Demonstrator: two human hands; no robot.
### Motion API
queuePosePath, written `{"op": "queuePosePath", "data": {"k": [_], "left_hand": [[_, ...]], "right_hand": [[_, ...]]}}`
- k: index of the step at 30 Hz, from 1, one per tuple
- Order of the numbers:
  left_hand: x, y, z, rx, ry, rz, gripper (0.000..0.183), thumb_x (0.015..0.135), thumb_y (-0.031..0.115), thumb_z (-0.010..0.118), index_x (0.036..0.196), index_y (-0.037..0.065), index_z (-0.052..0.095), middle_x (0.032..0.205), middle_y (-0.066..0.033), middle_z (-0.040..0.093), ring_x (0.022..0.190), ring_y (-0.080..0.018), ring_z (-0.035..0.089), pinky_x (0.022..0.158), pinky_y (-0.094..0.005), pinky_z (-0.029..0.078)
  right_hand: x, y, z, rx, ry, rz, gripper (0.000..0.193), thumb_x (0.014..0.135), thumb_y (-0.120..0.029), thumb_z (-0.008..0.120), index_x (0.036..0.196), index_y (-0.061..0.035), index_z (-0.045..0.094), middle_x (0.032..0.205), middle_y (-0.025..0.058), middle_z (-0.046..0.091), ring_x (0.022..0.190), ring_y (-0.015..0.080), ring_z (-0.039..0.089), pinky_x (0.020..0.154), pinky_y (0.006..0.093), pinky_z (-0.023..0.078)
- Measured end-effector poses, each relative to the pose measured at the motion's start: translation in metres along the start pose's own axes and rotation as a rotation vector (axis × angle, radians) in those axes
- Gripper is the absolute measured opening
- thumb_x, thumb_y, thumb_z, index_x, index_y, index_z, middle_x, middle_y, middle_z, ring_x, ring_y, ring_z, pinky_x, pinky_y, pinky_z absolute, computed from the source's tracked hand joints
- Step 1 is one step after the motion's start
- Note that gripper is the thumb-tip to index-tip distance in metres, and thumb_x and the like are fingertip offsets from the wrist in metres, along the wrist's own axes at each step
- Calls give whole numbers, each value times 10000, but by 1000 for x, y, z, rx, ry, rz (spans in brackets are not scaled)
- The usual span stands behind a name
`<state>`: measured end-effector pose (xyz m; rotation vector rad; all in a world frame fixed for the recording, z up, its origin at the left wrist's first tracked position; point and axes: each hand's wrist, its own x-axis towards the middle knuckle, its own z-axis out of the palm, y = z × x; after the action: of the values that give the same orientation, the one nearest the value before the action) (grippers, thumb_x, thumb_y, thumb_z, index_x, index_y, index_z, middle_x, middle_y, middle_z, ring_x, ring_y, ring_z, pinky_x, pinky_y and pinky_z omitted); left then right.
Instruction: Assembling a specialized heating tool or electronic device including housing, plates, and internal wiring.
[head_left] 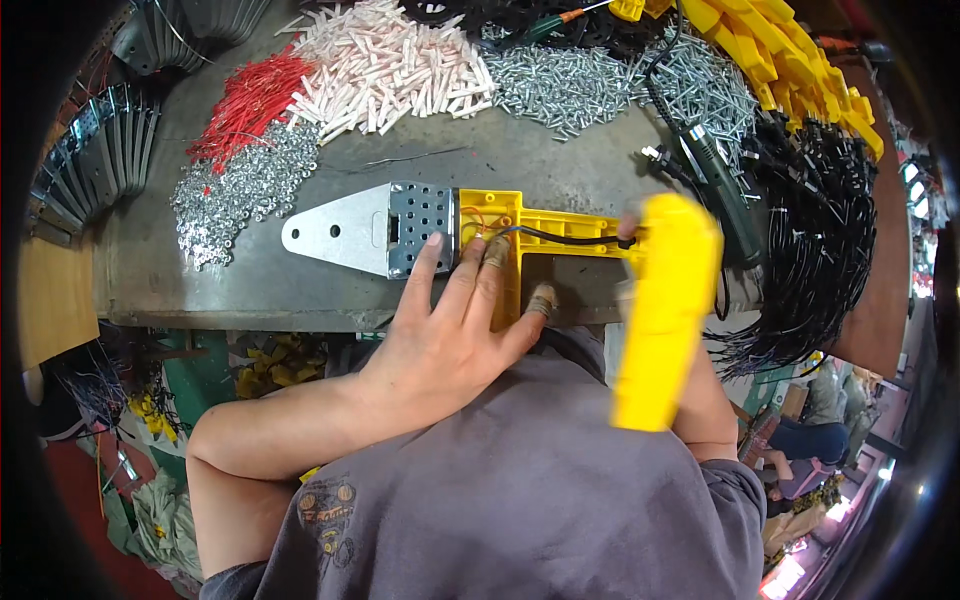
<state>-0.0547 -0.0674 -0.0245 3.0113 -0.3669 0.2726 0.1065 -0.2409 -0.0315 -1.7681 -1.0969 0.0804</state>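
Plainly, two hands are at work over one bench [590, 290], and one partly built piece lies between them. It counts one silver metal plate [360, 232] on the left, tapered, with two round holes toward its narrow end, and one yellow housing half [565, 222] on the right, open side up. One black cord [570, 238] runs along the housing's handle, and thin wires [478, 222] show in its hollow.

The left hand [450, 310] lies palm down with its fingers spread, clenched on nothing: one fingertip rests on the plate's perforated part, two reach into the housing at the wires, and the thumb sits to the right, near the housing's near arm. Two of its tips, thumb and index, are wrapped. So the piece lies just beyond and under these fingers.

One loose yellow shell [668, 310], blurred, stands in front of the right hand [629, 225]; that hand is mostly hidden, but its fingers grasp the shell's left edge, by the housing handle's right end.

Farther off are one heap each of red pieces [245, 100], white sleeves [385, 65] and nuts [240, 190], plus two of screws [565, 88], all too many to count. One dark green tool [715, 185] lies right.
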Motion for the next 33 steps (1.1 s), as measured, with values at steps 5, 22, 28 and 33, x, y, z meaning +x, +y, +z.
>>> {"op": "queuePosePath", "data": {"k": [5, 22, 28, 33], "left_hand": [[-7, 1, 6, -81, -119, 24, 393, 890, 276, 517, 1277, 255, 579, 1336, -165, 501, 1229, -376, 476, 1052, -717, 244], [-27, -24, -15, -264, 367, 419, 313, 761, 185, 730, 1041, 258, 613, 1067, -92, 631, 961, -268, 644, 947, -427, 488], [30, -58, -17, -250, -29, 237, 641, 568, 112, 788, 1158, 263, 587, 1325, -224, 446, 1155, -403, 507, 987, -467, 442], [35, -49, -11, -234, -42, 173, 626, 589, 213, 804, 1178, 235, 591, 1325, -270, 438, 1156, -407, 488, 982, -461, 427]], "right_hand": [[18, -18, 22, -578, -227, -107, 633, 670, -214, 681, 1236, -7, 487, 1110, 150, 528, 1003, 348, 507, 857, 455, 390], [21, -24, 34, -822, -375, -99, 522, 685, -190, 668, 1141, 14, 516, 1014, 139, 517, 941, 326, 541, 748, 443, 448], [17, -15, 31, -771, -330, -209, 425, 710, -157, 627, 1088, 4, 518, 992, 128, 521, 916, 317, 551, 730, 426, 445], [28, -7, 25, -777, -369, -289, 382, 732, -151, 592, 1072, 13, 532, 951, 118, 530, 904, 308, 553, 731, 402, 436]]}}
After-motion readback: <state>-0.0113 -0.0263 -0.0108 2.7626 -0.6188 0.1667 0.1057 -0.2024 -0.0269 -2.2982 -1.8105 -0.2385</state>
